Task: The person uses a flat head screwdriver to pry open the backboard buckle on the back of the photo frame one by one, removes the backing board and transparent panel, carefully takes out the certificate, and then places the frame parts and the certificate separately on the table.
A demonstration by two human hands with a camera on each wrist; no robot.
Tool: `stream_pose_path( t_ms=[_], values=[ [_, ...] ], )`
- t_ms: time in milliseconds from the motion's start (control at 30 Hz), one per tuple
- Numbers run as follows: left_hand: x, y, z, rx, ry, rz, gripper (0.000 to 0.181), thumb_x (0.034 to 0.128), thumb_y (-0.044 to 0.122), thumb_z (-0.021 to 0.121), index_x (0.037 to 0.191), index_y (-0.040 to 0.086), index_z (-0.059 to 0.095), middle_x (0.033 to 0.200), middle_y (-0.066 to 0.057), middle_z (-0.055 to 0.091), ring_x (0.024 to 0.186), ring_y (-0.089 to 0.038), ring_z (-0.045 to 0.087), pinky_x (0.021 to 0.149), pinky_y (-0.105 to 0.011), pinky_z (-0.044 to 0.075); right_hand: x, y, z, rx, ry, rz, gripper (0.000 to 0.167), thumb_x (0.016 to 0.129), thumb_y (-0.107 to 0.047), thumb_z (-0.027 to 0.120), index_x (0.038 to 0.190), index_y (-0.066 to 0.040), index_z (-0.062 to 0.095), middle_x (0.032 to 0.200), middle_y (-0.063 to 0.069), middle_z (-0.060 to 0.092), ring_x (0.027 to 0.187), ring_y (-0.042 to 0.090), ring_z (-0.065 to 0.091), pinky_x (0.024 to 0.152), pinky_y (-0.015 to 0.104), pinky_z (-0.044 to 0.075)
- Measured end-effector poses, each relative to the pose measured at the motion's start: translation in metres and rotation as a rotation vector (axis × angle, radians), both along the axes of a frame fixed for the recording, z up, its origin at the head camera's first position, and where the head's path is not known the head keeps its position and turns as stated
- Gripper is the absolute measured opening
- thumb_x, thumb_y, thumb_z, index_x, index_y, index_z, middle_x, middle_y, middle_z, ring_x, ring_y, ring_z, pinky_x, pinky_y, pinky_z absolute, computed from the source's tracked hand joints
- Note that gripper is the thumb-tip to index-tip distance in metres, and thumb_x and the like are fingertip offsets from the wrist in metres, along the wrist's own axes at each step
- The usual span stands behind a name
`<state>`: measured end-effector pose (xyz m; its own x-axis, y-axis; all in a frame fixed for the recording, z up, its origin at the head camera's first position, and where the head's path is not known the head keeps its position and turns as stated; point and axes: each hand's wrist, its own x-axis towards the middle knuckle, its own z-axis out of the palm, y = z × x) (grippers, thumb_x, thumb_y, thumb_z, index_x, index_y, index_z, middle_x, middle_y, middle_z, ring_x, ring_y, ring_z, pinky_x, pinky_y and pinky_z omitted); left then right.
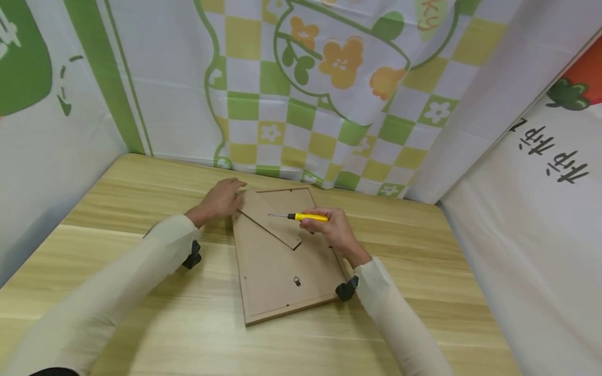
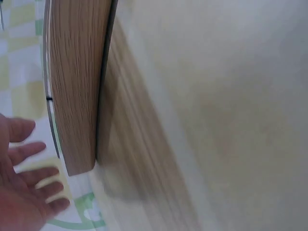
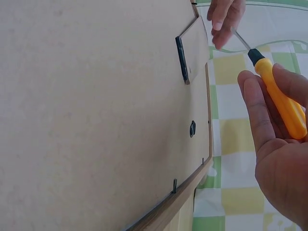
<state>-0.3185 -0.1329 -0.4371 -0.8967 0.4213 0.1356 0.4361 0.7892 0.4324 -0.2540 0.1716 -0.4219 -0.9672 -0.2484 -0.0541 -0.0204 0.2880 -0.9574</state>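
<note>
A picture frame (image 1: 268, 271) lies face down on the table, its brown backing board up. An easel-back stand leg (image 1: 270, 222) slants across the board, and a small metal hanger (image 1: 297, 281) sits near the lower end. My right hand (image 1: 333, 227) holds a yellow-handled screwdriver (image 3: 281, 98) above the board between thumb and fingers, its shaft pointing left. At the frame's upper left corner is my left hand (image 1: 221, 199), with loosely extended fingers (image 2: 41, 175) in the left wrist view. Whether it touches the frame I cannot tell.
The wooden table (image 1: 188, 313) extends around the frame. A checked, flowered curtain (image 1: 291, 120) hangs along the far table edge, and white printed sheets (image 1: 531, 219) stand at the sides. Each wrist wears a black camera mount (image 1: 347, 289).
</note>
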Motion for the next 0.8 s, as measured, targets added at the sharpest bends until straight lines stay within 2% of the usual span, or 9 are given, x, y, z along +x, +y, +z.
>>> stream_pose_path(
  t_ms=[133, 267, 300, 367, 500, 533, 600, 733, 800],
  values=[
    [-0.013, 0.000, -0.003, 0.004, 0.006, -0.094, 0.044, 0.1007, 0.009, 0.044, 0.139, -0.013, 0.044, 0.140, -0.032, 0.049, 0.131, -0.048, 0.045, 0.113, -0.056, 0.035, 0.000, 0.002, -0.001, -0.004, 0.001, -0.004, 0.029, 0.088, -0.008, 0.072, 0.116, 0.000, 0.071, 0.108, 0.017, 0.073, 0.095, 0.029, 0.072, 0.091, 0.047, 0.056],
    [-0.021, 0.003, -0.005, 0.001, 0.003, -0.129, 0.043, 0.1022, 0.011, 0.043, 0.140, -0.011, 0.045, 0.138, -0.030, 0.052, 0.127, -0.046, 0.050, 0.110, -0.054, 0.039, 0.000, 0.004, -0.002, -0.015, -0.011, -0.013, 0.029, 0.089, -0.007, 0.071, 0.117, 0.001, 0.070, 0.108, 0.018, 0.073, 0.096, 0.032, 0.072, 0.086, 0.041, 0.059],
    [-0.022, 0.004, -0.005, -0.004, 0.002, -0.128, 0.043, 0.1028, 0.011, 0.042, 0.139, -0.011, 0.046, 0.137, -0.030, 0.053, 0.126, -0.046, 0.052, 0.109, -0.054, 0.040, 0.000, 0.004, -0.002, -0.016, -0.011, -0.014, 0.029, 0.089, -0.007, 0.071, 0.117, 0.001, 0.070, 0.108, 0.019, 0.073, 0.096, 0.032, 0.072, 0.085, 0.039, 0.059],
    [-0.023, 0.005, -0.005, 0.001, -0.019, -0.115, 0.042, 0.1044, 0.013, 0.039, 0.140, -0.010, 0.046, 0.121, -0.031, 0.063, 0.107, -0.045, 0.062, 0.105, -0.053, 0.044, 0.000, 0.005, -0.003, -0.023, -0.014, -0.014, 0.029, 0.089, -0.005, 0.070, 0.118, 0.002, 0.069, 0.109, 0.021, 0.072, 0.097, 0.034, 0.072, 0.083, 0.036, 0.060],
    [-0.026, 0.005, -0.006, 0.026, -0.020, -0.069, 0.039, 0.1049, 0.013, 0.040, 0.133, -0.010, 0.055, 0.110, -0.031, 0.067, 0.092, -0.043, 0.065, 0.096, -0.052, 0.049, -0.001, 0.007, -0.004, -0.024, -0.013, -0.015, 0.029, 0.090, -0.004, 0.069, 0.117, 0.003, 0.069, 0.110, 0.023, 0.071, 0.093, 0.028, 0.073, 0.082, 0.035, 0.060],
    [-0.027, 0.005, -0.007, 0.038, -0.029, -0.059, 0.038, 0.1046, 0.013, 0.041, 0.130, -0.010, 0.057, 0.108, -0.030, 0.068, 0.091, -0.043, 0.065, 0.095, -0.052, 0.050, -0.001, 0.007, -0.005, -0.026, -0.014, -0.015, 0.029, 0.089, -0.004, 0.069, 0.117, 0.003, 0.069, 0.111, 0.023, 0.071, 0.091, 0.025, 0.073, 0.082, 0.034, 0.060],
    [-0.029, 0.004, -0.008, 0.049, -0.033, -0.042, 0.036, 0.1030, 0.013, 0.046, 0.126, -0.010, 0.061, 0.120, -0.027, 0.065, 0.107, -0.042, 0.064, 0.097, -0.054, 0.050, -0.001, 0.008, -0.005, -0.029, -0.014, -0.013, 0.029, 0.089, -0.004, 0.070, 0.117, 0.004, 0.069, 0.113, 0.022, 0.071, 0.088, 0.019, 0.073, 0.082, 0.034, 0.060],
    [-0.032, 0.006, -0.010, 0.049, -0.082, -0.005, 0.034, 0.1004, 0.015, 0.052, 0.125, -0.007, 0.062, 0.123, -0.024, 0.065, 0.115, -0.042, 0.061, 0.098, -0.052, 0.050, -0.001, 0.010, -0.007, -0.048, -0.019, -0.015, 0.030, 0.089, -0.002, 0.069, 0.118, 0.006, 0.068, 0.115, 0.022, 0.069, 0.086, 0.014, 0.072, 0.082, 0.031, 0.060],
    [-0.033, 0.006, -0.010, 0.043, -0.083, 0.004, 0.034, 0.0994, 0.015, 0.053, 0.124, -0.007, 0.063, 0.122, -0.024, 0.065, 0.115, -0.041, 0.061, 0.098, -0.052, 0.050, -0.001, 0.011, -0.008, -0.057, -0.024, -0.018, 0.030, 0.090, -0.001, 0.068, 0.118, 0.006, 0.067, 0.115, 0.024, 0.069, 0.086, 0.014, 0.072, 0.081, 0.029, 0.060]
  ],
)
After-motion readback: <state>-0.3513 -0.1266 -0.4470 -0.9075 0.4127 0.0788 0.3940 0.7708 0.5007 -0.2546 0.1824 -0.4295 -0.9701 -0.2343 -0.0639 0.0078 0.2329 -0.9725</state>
